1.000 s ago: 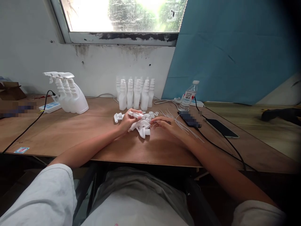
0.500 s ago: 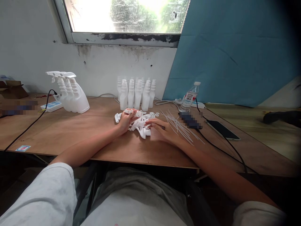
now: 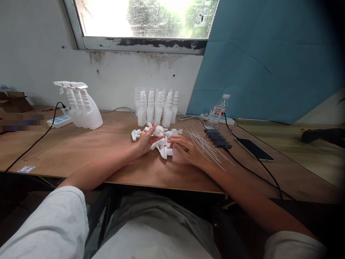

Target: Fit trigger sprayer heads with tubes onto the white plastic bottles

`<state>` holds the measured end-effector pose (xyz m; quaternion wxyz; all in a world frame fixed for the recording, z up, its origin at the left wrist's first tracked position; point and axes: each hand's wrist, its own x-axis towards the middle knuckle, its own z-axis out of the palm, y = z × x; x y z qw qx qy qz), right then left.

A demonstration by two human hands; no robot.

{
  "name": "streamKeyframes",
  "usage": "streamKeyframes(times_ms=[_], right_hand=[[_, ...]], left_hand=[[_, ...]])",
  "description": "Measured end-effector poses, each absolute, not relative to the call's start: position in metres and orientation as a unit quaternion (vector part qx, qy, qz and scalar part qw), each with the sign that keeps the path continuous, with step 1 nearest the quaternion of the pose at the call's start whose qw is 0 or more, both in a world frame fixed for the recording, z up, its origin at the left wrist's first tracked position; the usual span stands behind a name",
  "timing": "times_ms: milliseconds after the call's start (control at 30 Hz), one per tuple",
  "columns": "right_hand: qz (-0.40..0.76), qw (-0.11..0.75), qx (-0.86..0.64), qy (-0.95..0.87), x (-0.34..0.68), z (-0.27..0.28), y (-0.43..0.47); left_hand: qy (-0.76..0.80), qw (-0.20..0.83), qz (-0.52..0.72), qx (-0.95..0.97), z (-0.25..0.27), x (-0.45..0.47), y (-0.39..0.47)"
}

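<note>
My left hand (image 3: 145, 141) holds a white spray-trigger head (image 3: 157, 130) just above a small heap of the same white trigger heads (image 3: 162, 146) on the wooden table (image 3: 81, 151). My right hand (image 3: 185, 148) pinches a thin clear dip tube (image 3: 167, 136), whose far end meets the held trigger head. To the right of my right hand lies a loose spread of more clear tubes (image 3: 207, 145). Behind the heap stand several white bottles without heads (image 3: 156, 108).
Assembled white spray bottles (image 3: 82, 108) stand at the back left beside a power strip (image 3: 58, 121) with a black cable. A water bottle (image 3: 217, 111), a blurred dark object (image 3: 218, 138), a black phone (image 3: 254, 149) and cables lie to the right.
Both hands shifted slightly while my right hand fed the tube toward the trigger head held in my left hand. The camera view drifted a little.
</note>
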<state>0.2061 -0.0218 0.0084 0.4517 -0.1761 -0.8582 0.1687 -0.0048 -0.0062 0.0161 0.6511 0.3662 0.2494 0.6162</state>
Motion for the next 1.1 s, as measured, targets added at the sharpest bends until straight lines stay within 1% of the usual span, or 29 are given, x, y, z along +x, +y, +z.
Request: streamKeyframes(times_ms=[233,600,867,1033,1100], right_hand=[[0.124,0.461,-0.181,-0.86,0.21,0.008,-0.018],[0.118,0.45,-0.172,-0.868,0.211,0.006,-0.018],[0.134,0.458,-0.188,-0.858,0.208,0.01,-0.024],[0.11,0.464,-0.194,-0.857,0.208,0.009,-0.022],[0.089,0.461,-0.196,-0.861,0.208,0.006,-0.019]], left_hand=[[0.27,0.621,0.632,0.376,0.018,-0.006,-0.006],[0.282,0.609,0.601,0.434,0.012,-0.004,-0.007],[0.288,0.536,0.657,0.444,0.011,-0.003,-0.007],[0.287,0.511,0.662,0.467,0.008,-0.002,-0.006],[0.292,0.516,0.651,0.473,0.007,-0.001,-0.007]])
